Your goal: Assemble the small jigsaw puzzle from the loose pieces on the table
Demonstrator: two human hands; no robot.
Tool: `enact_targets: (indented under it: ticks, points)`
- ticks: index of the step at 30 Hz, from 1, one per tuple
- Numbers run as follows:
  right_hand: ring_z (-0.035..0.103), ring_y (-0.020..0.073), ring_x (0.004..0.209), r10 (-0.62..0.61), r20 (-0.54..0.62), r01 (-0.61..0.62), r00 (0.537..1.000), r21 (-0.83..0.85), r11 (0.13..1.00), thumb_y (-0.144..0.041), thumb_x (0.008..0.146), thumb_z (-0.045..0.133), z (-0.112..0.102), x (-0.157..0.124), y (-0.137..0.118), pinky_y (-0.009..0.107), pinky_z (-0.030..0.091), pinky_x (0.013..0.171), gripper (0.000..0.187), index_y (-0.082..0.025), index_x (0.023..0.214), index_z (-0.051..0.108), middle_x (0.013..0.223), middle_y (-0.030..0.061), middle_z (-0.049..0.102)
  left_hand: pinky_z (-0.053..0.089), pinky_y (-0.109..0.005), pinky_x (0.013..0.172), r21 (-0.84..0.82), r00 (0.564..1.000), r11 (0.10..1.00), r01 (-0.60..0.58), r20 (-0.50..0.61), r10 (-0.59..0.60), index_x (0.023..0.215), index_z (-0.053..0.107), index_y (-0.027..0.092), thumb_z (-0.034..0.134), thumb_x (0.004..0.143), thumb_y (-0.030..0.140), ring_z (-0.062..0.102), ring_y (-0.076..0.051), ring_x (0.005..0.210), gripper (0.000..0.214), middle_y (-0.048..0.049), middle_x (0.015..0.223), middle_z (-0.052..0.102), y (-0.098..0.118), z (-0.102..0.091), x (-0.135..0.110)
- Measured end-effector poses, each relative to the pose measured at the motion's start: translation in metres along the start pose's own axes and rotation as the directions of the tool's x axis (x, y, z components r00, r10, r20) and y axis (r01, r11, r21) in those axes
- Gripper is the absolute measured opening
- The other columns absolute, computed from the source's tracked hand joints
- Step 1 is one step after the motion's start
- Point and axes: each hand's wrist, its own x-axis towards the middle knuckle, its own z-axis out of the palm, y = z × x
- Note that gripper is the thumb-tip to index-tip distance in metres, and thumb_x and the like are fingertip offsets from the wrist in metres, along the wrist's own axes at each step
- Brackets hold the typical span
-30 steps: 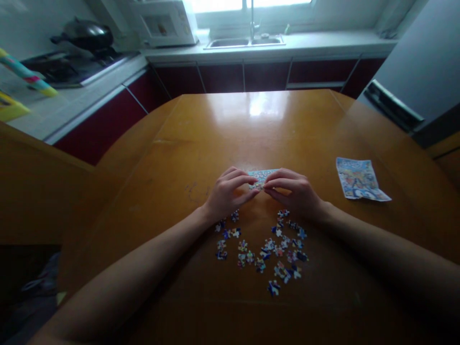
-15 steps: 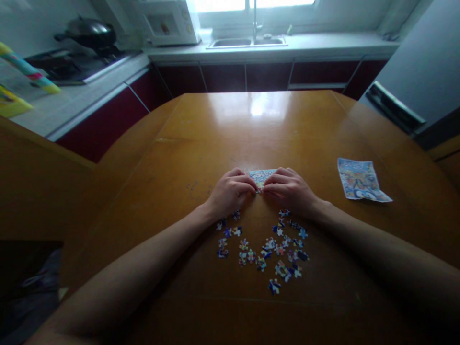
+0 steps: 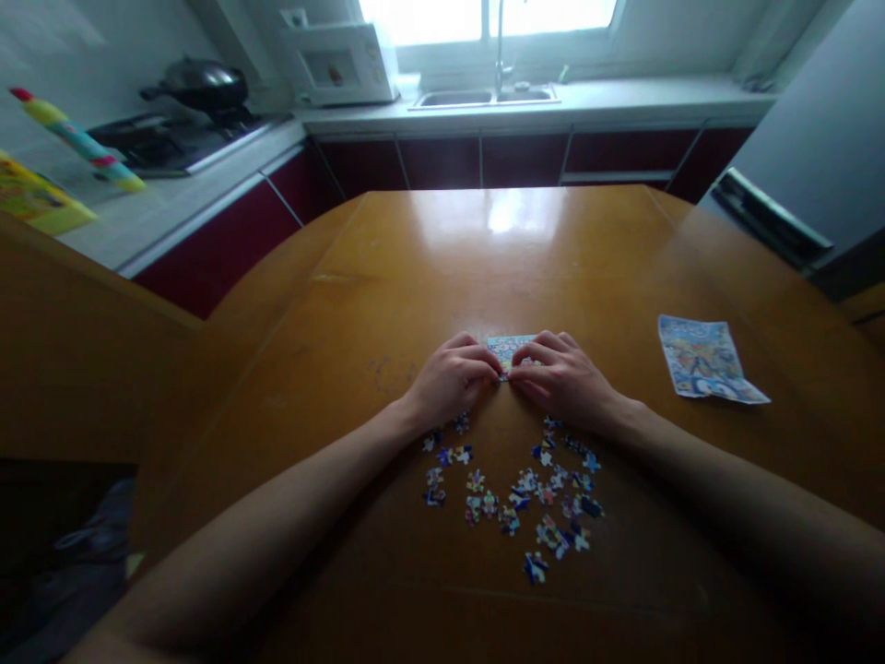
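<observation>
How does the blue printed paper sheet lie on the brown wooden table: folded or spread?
Spread: the sheet shows its broad printed face, though its near edge looks creased.

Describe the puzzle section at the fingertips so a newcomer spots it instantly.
Start with the large brown wooden table. Near its middle, the fingertips of the left hand and right hand meet at the near edge of the puzzle section. It's a flat, mostly pale-blue patch with a straight far edge, unlike the scattered loose pieces nearer the viewer.
</observation>
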Motion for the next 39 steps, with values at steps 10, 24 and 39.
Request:
enact_targets:
  ticks: [10,24,39]
  points:
    - [0.053,0.0257,0.098,0.184,-0.194,-0.159,0.964,0.136,0.978,-0.018,0.09,0.061,0.003,-0.001,0.009,0.043,0.043,0.085,0.019,-0.027,0.095,0.077,0.101,0.0068,0.07,0.051,-0.038,0.087,0.039,0.998,0.999,0.018,-0.066,-0.016,0.101,0.075,0.025,0.052,0.083,-0.002,0.054,-0.021,0.098,0.039,-0.005,0.105,0.069,0.004,-0.002,0.0]
    - [0.053,0.0252,0.104,0.123,-0.116,-0.112,0.986,0.096,0.989,-0.015,0.089,0.061,0.004,-0.005,0.007,0.043,0.041,0.09,0.021,-0.028,0.09,0.077,0.106,0.0043,0.07,0.052,-0.041,0.09,0.073,1.0,0.997,-0.017,-0.008,0.018,0.103,0.077,0.031,0.056,0.083,-0.001,0.052,-0.023,0.102,0.043,-0.0045,0.112,0.068,0.001,-0.001,-0.002]
    - [0.053,0.026,0.107,0.096,-0.145,-0.082,0.985,0.098,0.992,-0.017,0.091,0.062,0.007,-0.004,0.004,0.045,0.041,0.09,0.021,-0.029,0.086,0.079,0.109,0.0042,0.07,0.053,-0.041,0.089,0.093,1.0,0.995,-0.027,-0.008,0.028,0.099,0.078,0.031,0.054,0.087,0.001,0.052,-0.022,0.102,0.04,-0.0038,0.112,0.068,0.0,0.0,-0.002]
